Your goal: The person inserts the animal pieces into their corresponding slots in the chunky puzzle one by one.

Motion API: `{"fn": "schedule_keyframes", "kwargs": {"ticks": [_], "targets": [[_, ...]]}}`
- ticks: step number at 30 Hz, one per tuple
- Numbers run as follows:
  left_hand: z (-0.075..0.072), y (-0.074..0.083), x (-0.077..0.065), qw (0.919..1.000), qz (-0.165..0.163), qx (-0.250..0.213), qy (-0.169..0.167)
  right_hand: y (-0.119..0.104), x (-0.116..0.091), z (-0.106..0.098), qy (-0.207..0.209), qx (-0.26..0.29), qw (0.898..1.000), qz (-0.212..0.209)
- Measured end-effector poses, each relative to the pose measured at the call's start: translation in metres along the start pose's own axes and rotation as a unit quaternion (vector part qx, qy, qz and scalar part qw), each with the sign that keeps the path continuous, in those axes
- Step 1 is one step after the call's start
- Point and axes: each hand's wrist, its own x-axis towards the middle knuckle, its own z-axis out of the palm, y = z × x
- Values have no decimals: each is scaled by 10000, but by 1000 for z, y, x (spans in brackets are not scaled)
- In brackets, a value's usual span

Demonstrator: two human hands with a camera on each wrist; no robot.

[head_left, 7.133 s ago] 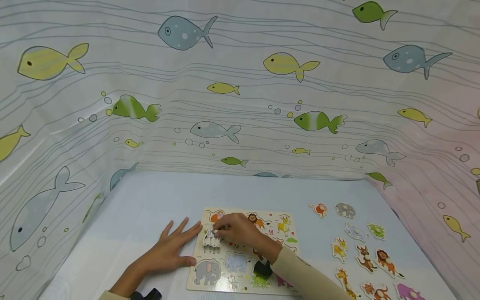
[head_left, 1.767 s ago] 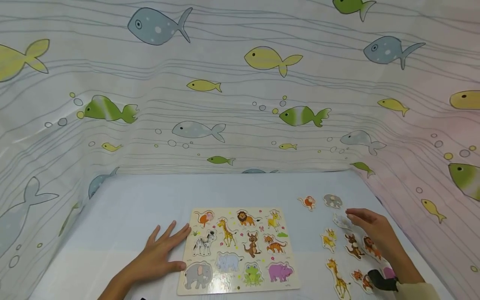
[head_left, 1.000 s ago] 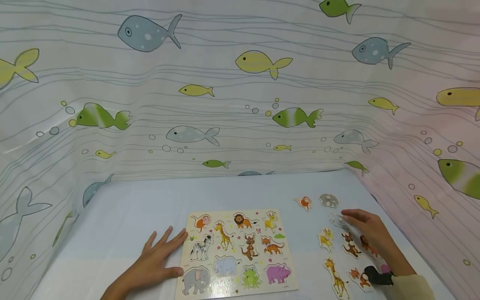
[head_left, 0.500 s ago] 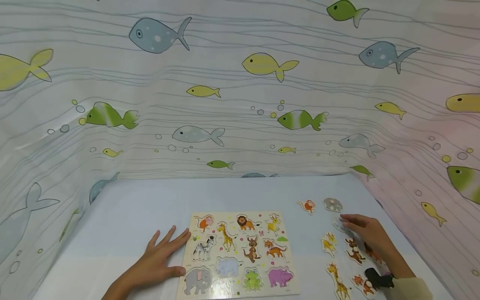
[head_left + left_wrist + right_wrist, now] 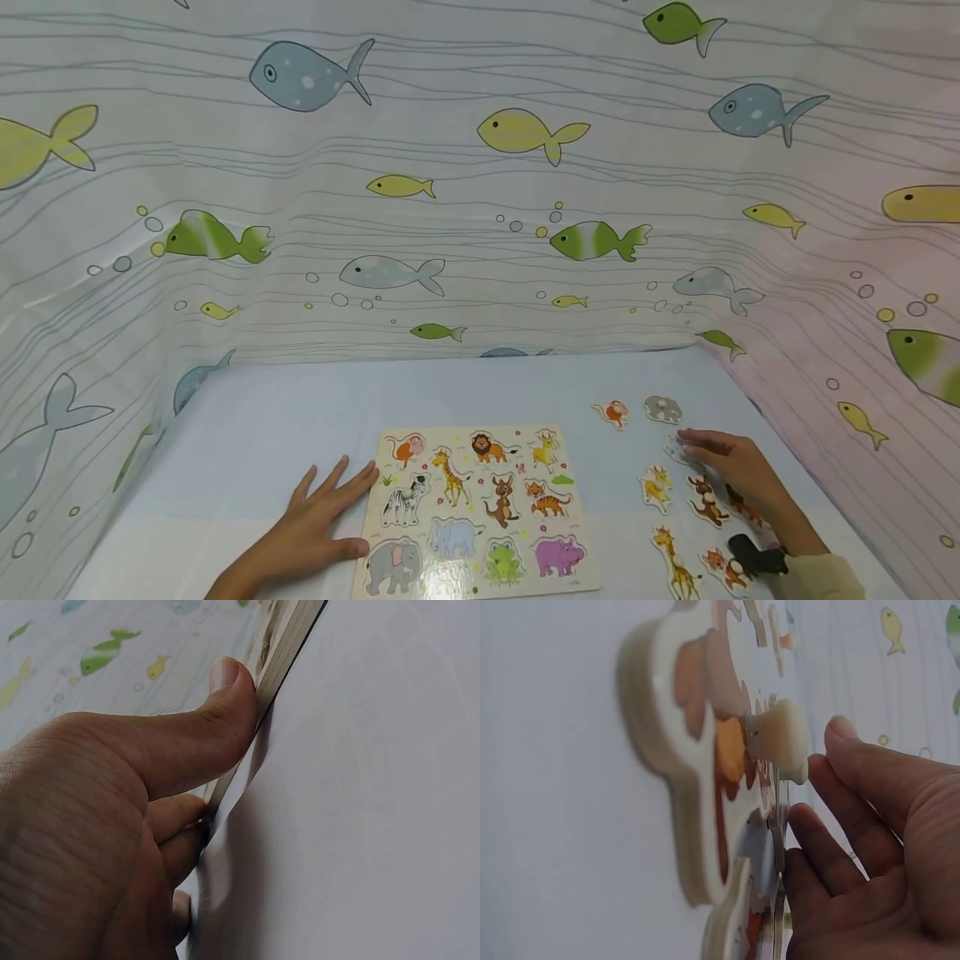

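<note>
Left hand (image 5: 315, 525) lay flat, fingers spread, thumb vs. wooden animal puzzle board (image 5: 472, 508) edge. Right hand (image 5: 731, 471), fingers loosely apart, reached pale animal piece (image 5: 678, 450): prob. light, stiff; best gripped by its peg.

Puzzle board (image 5: 465, 433) on table (image 5: 300, 408); loose animal pieces (image 5: 656, 487) right of board.

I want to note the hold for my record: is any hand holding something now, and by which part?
Nothing is gripped. The left hand rests flat, thumb against the puzzle board edge. The right hand reaches over the pale loose piece; contact cannot be told.
</note>
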Motion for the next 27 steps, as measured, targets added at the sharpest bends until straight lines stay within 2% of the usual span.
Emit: {"fn": "schedule_keyframes", "kwargs": {"ticks": [10, 15, 22, 27], "targets": [[1, -3, 0, 10000, 7, -3, 8, 5, 1, 0, 39, -178, 9997, -143], [0, -1, 0, 10000, 2, -37, 15, 8, 1, -1, -27, -29, 9995, -320], [-2, 1, 1, 10000, 16, -14, 66, 7, 1, -2, 14, -176, 9984, -546], [-1, 0, 0, 10000, 1, -3, 55, 8, 1, 0, -11, -282, 9983, -507]]}}
